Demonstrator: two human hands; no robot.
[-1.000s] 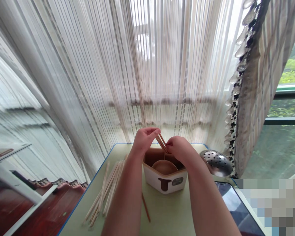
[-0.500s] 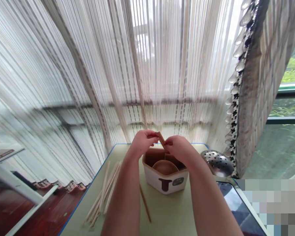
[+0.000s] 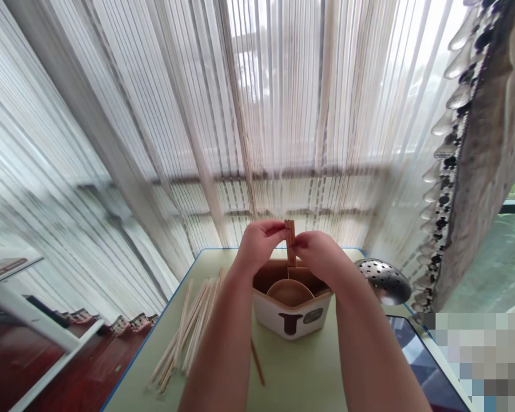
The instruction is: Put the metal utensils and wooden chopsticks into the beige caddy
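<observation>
Both hands grip one small bundle of brown wooden chopsticks, which stands upright over the back of a white holder with a brown, divided inside. My left hand pinches the bundle near its top. Lower down, the fingers of my right hand are closed on its right side. The bundle's lower end reaches the holder's back compartments; how deep it goes I cannot tell. Left of my left forearm lies a loose pile of pale chopsticks. A single brown chopstick lies before the holder, partly behind that forearm.
A perforated metal ladle head rests at the table's right back corner. Nearer on the right is a dark-screened tablet. Sheer striped curtains hang behind the green, blue-edged table. A white stand is at the left.
The chopstick bundle has turned from slanted to upright over the holder, and both hands have moved slightly with it, still gripping. The view has shifted a little.
</observation>
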